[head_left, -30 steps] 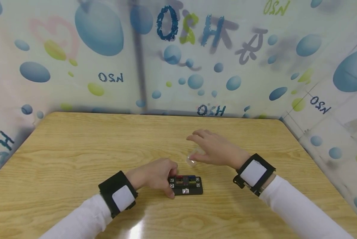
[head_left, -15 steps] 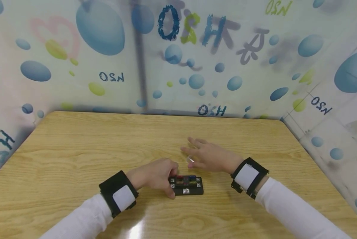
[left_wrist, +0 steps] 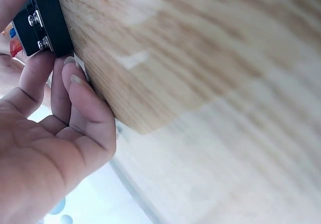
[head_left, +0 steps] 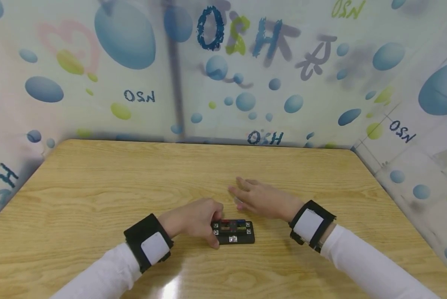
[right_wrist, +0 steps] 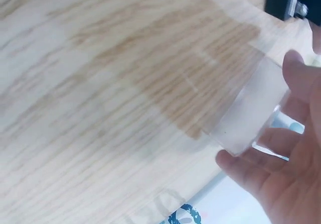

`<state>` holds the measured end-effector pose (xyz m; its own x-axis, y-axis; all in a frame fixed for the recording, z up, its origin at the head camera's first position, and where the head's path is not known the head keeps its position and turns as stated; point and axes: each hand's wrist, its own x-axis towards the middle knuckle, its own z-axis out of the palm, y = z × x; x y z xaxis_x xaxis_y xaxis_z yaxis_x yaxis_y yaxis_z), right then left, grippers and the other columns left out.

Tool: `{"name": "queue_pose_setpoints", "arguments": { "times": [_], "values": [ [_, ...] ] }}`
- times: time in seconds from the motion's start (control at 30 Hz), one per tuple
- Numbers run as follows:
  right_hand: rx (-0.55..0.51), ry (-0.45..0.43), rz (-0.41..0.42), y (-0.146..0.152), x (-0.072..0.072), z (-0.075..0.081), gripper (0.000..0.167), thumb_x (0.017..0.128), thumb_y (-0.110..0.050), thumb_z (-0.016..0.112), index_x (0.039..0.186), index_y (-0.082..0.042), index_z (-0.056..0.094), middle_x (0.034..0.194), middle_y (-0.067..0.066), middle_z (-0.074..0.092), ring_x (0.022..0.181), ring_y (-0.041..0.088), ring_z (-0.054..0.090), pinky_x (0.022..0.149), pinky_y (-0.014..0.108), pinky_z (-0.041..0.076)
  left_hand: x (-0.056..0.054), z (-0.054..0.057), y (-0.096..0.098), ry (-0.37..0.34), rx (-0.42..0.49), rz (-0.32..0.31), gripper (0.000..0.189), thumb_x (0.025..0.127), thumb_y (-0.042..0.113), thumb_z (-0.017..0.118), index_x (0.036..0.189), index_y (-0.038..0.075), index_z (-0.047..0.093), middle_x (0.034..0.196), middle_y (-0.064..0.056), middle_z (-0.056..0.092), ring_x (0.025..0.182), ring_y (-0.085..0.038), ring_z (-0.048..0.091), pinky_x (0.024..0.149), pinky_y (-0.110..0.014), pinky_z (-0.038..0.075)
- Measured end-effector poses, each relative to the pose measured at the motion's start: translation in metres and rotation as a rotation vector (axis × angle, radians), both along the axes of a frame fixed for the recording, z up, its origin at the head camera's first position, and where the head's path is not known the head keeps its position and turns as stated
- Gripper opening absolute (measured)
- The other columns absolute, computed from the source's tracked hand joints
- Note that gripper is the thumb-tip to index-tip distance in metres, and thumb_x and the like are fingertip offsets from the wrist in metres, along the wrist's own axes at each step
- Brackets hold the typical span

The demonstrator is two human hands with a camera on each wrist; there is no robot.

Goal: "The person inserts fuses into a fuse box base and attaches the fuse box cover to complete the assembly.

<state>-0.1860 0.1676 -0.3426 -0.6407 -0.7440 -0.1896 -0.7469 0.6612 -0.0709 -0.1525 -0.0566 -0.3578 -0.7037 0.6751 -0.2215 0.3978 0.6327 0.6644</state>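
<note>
In the head view a black fuse block (head_left: 232,239) with small coloured fuses and metal screws lies on the table. My left hand (head_left: 195,218) grips its left end, thumb at the near side and fingers at the far side. The left wrist view shows the curled fingertips (left_wrist: 75,78) against the block's dark edge. Just behind the block, my right hand (head_left: 268,200) is spread low over a clear plastic cover (right_wrist: 251,108). Its thumb (right_wrist: 301,78) and fingers lie around the cover, which the hand mostly hides in the head view.
The wooden table (head_left: 115,178) carries the fuse block and the cover. A patterned backdrop (head_left: 223,116) with blue and green spots rises behind its far edge and along both sides. Black straps sit on both wrists.
My right hand has come down and nearer, closing in around the clear cover, which is now more hidden. My left hand and the fuse block have stayed put.
</note>
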Motion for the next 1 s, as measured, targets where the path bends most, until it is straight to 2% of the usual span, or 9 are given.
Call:
{"name": "queue_pose_setpoints", "arguments": {
  "times": [0.17,0.37,0.47,0.53,0.6,0.7,0.8,1.0],
  "values": [
    [0.004,0.115,0.061,0.000,0.001,-0.005,0.054,0.102,-0.033,0.051,0.149,-0.007,0.041,0.146,0.025,0.047,0.130,0.041,0.053,0.100,0.046,0.049,-0.001,-0.001,0.000,-0.006,-0.001,0.003,0.038,0.060,0.017,0.091,0.081,0.013,0.059,0.076,0.003,0.061,0.069,-0.011,0.052,0.061,-0.025,0.042],
    [0.053,0.230,0.087,0.000,0.005,-0.010,0.058,0.099,-0.029,0.056,0.149,-0.006,0.040,0.137,0.022,0.054,0.126,0.039,0.056,0.097,0.042,0.051,-0.001,-0.002,0.000,-0.001,0.006,0.000,0.038,0.059,0.016,0.091,0.080,0.013,0.059,0.074,0.003,0.061,0.068,-0.011,0.052,0.060,-0.024,0.042],
    [0.043,0.287,0.103,0.000,0.007,-0.013,0.056,0.098,-0.027,0.059,0.147,-0.005,0.043,0.120,0.014,0.057,0.112,0.028,0.060,0.090,0.033,0.054,0.000,-0.003,0.000,0.003,0.009,-0.001,0.038,0.059,0.016,0.091,0.080,0.013,0.059,0.074,0.004,0.061,0.068,-0.011,0.051,0.059,-0.024,0.041],
    [0.025,0.321,0.116,-0.001,0.008,-0.016,0.050,0.097,-0.025,0.060,0.141,-0.004,0.049,0.108,0.008,0.054,0.101,0.021,0.058,0.085,0.029,0.054,0.000,-0.003,0.000,0.003,0.012,-0.002,0.038,0.059,0.016,0.091,0.080,0.013,0.059,0.074,0.004,0.060,0.068,-0.011,0.051,0.060,-0.024,0.041],
    [0.015,0.332,0.111,-0.002,0.008,-0.018,0.042,0.097,-0.025,0.061,0.134,-0.005,0.053,0.103,0.006,0.052,0.094,0.018,0.056,0.081,0.027,0.054,0.000,-0.003,0.000,0.001,0.012,0.000,0.038,0.059,0.016,0.090,0.080,0.013,0.059,0.075,0.003,0.060,0.068,-0.011,0.051,0.060,-0.024,0.041],
    [0.011,0.317,0.090,-0.003,0.009,-0.018,0.031,0.096,-0.023,0.062,0.123,-0.008,0.056,0.103,0.005,0.053,0.095,0.019,0.059,0.084,0.030,0.055,0.000,-0.003,0.000,-0.004,0.016,0.001,0.038,0.059,0.015,0.091,0.080,0.012,0.059,0.075,0.003,0.060,0.067,-0.011,0.050,0.059,-0.023,0.040],
    [-0.001,0.283,0.057,-0.004,0.010,-0.016,0.028,0.094,-0.022,0.066,0.118,-0.009,0.060,0.101,0.004,0.055,0.091,0.018,0.061,0.081,0.030,0.056,0.000,-0.002,0.000,-0.010,0.017,0.002,0.038,0.059,0.015,0.091,0.079,0.012,0.058,0.075,0.003,0.059,0.067,-0.011,0.050,0.058,-0.023,0.039],
    [-0.024,0.240,0.008,-0.004,0.010,-0.013,0.024,0.089,-0.024,0.073,0.106,-0.011,0.065,0.090,0.001,0.055,0.074,0.012,0.055,0.066,0.026,0.052,-0.001,-0.003,0.000,-0.001,0.012,-0.003,0.038,0.059,0.016,0.091,0.079,0.012,0.058,0.074,0.003,0.059,0.067,-0.010,0.049,0.058,-0.023,0.039]
  ]
}}
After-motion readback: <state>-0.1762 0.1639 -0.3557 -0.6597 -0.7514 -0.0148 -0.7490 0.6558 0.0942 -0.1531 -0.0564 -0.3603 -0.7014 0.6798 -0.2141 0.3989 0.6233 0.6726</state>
